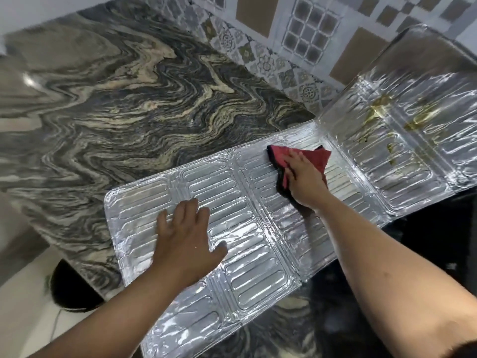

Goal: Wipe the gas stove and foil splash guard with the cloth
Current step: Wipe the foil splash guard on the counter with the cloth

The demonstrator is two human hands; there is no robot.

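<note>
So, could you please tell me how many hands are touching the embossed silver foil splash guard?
2: the left hand rests flat on the near-left panel of the guard; the right hand presses the red cloth onto the middle panel.

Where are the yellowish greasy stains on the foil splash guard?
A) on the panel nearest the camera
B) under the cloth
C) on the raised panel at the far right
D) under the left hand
C: the yellowish stains sit on the raised right panel of the foil splash guard, beyond the red cloth under the right hand.
</note>
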